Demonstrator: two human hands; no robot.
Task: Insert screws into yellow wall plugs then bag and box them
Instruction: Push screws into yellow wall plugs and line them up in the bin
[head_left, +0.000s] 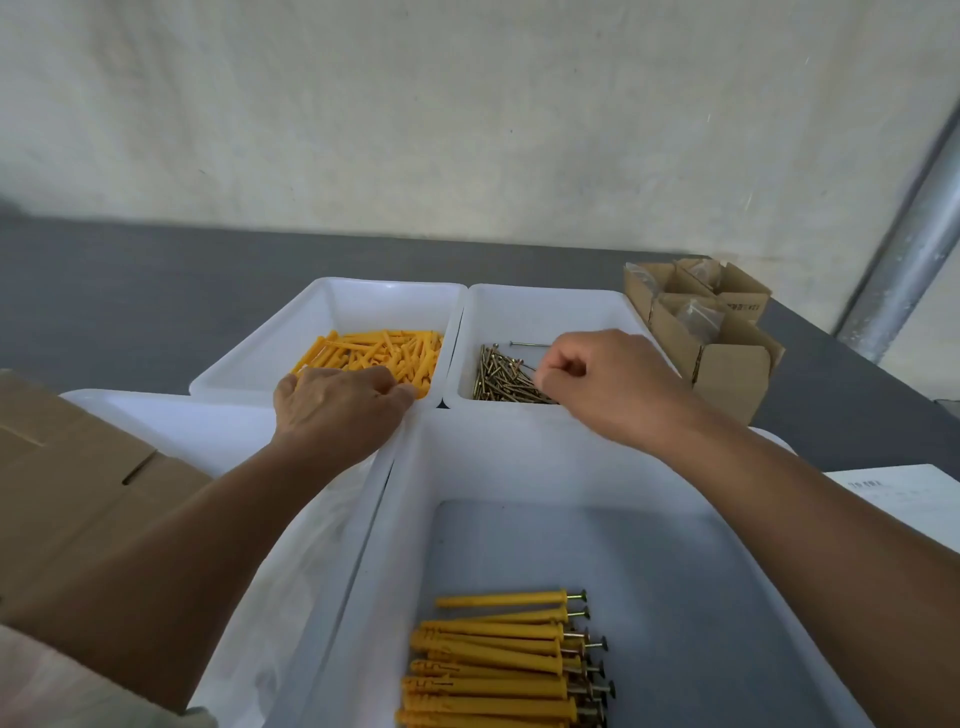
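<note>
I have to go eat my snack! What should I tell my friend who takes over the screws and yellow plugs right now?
Left hand: fingers curled into the yellow wall plugs in the far left bin; whether it grips one is hidden.
Right hand: fingers curled at the screws in the far right bin; grip unclear.
Done: a row of assembled plugs lies in the near bin.
Left: fill more plugs, then bag and box; small cardboard boxes stand far right.
</note>
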